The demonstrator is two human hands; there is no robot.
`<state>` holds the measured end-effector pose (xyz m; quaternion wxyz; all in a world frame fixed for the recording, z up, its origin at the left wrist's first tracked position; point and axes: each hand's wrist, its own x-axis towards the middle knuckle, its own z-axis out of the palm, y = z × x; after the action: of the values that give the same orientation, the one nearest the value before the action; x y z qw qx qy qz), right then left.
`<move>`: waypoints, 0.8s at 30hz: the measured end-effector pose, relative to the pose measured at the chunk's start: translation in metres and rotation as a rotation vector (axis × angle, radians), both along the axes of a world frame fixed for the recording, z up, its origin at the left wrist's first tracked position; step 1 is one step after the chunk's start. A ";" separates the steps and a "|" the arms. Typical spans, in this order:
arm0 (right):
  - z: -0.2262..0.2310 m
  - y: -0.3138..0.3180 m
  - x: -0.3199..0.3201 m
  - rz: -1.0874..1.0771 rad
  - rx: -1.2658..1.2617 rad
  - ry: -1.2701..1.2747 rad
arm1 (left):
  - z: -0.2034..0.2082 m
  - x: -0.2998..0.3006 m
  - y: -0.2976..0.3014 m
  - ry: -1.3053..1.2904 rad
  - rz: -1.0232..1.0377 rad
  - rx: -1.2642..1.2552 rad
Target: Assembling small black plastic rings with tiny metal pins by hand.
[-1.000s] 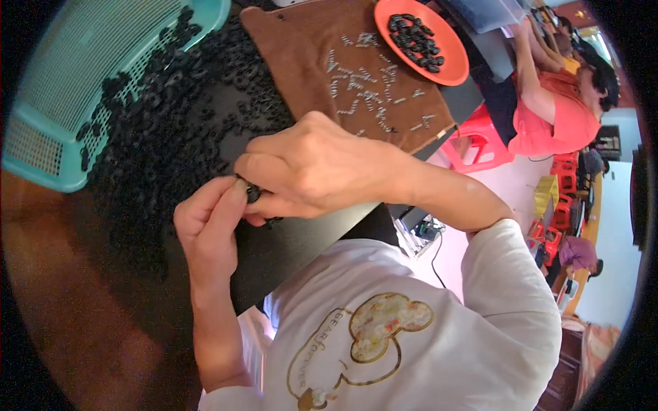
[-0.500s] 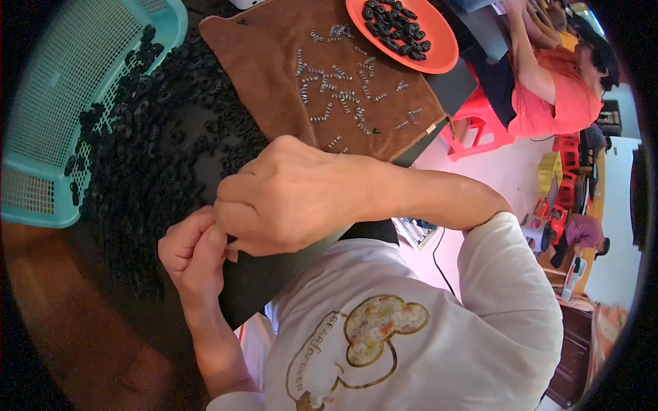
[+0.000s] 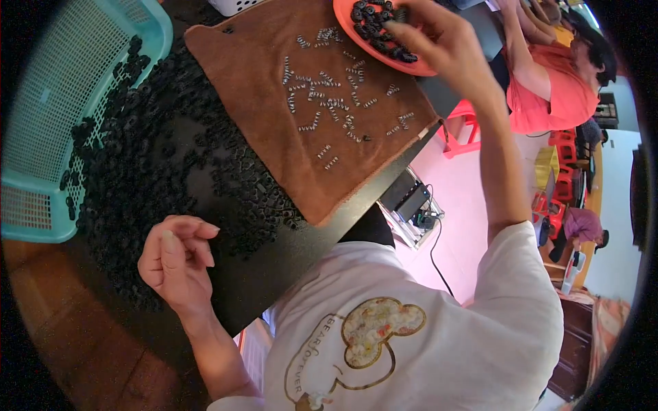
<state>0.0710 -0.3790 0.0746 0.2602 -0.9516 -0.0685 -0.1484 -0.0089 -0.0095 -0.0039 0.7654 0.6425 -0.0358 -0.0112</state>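
My right hand [image 3: 449, 51] is over the orange plate [image 3: 423, 70] at the far right of the table, its thumb and fingers apart above the small black ribbed parts [image 3: 373, 27] lying there. Nothing shows in its grasp. My left hand [image 3: 179, 264] hovers at the near edge of a heap of small black parts [image 3: 137, 185], palm turned inward. Its fingers are loosely bent and apart, with nothing visible between them. Between the heap and the plate, many small metal coil springs [image 3: 334, 104] lie scattered on a brown cloth [image 3: 253, 89].
A teal mesh basket [image 3: 51, 123] tilts at the left, black parts spilling along its rim. A white perforated container [image 3: 233, 5] stands at the far edge. Beyond the dark table's [image 3: 253, 284] right edge are a red stool [image 3: 462, 133], a small equipment rack [image 3: 415, 209] and a seated co-worker [image 3: 552, 85].
My hands were together over the heap's near side. The right has swung away to the plate, and the left has stayed near the heap with its fingers loosened. The whole cloth is uncovered.
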 end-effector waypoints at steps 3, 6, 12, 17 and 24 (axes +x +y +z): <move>0.008 -0.041 0.010 -0.193 -0.129 0.226 | -0.001 -0.001 -0.003 -0.005 0.017 0.001; -0.013 -0.097 0.018 -0.129 -0.307 0.193 | 0.002 0.001 -0.009 0.008 0.009 0.025; 0.012 -0.052 0.008 -0.410 -0.150 0.359 | -0.002 0.000 -0.003 0.012 0.044 0.022; 0.019 -0.017 0.002 -0.069 -0.093 0.180 | 0.003 0.000 -0.001 -0.002 0.108 0.008; -0.007 0.074 0.010 0.604 -0.149 0.002 | 0.000 0.011 0.012 0.043 0.288 -0.149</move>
<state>0.0806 -0.3052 0.0673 0.2219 -0.9049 -0.3586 -0.0581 0.0020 0.0024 -0.0040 0.8052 0.5821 0.0722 0.0878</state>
